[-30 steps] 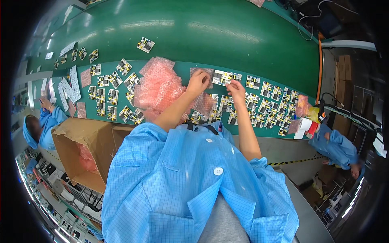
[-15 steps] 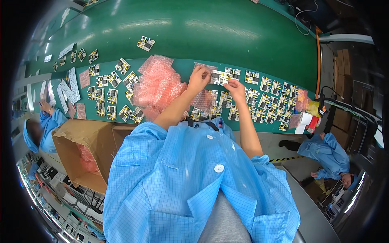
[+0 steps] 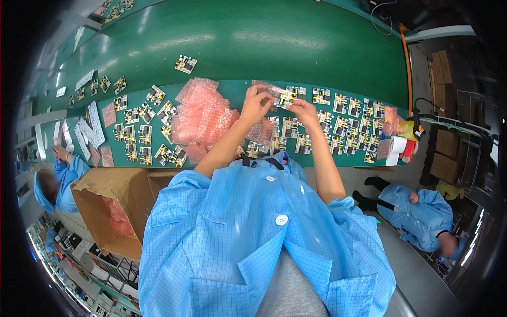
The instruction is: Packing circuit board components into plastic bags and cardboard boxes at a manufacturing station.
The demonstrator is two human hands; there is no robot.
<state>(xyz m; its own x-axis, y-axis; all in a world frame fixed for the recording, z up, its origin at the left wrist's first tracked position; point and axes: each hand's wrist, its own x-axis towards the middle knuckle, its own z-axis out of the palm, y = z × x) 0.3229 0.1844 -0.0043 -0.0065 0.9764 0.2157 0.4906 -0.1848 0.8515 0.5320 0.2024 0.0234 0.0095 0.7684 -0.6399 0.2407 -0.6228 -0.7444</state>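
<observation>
My left hand (image 3: 255,102) grips a small pink bubble-wrap bag (image 3: 266,90) at its left side. My right hand (image 3: 302,109) holds a small circuit board (image 3: 285,98) with yellow and black parts at the bag's mouth. Both hands are raised over the green bench (image 3: 222,87). A heap of pink bubble-wrap bags (image 3: 202,117) lies just left of my left forearm. Rows of similar circuit boards (image 3: 346,121) lie on the bench under and to the right of my hands.
More circuit boards (image 3: 142,132) lie to the left of the heap. A green conveyor belt (image 3: 253,42) runs behind the bench with one board (image 3: 185,64) on it. An open cardboard box (image 3: 105,206) stands at my lower left. Other workers in blue sit left (image 3: 58,174) and right (image 3: 422,216).
Both hands have stayed together over the bench, turning the bag and board slightly. The worker at the right has shifted position.
</observation>
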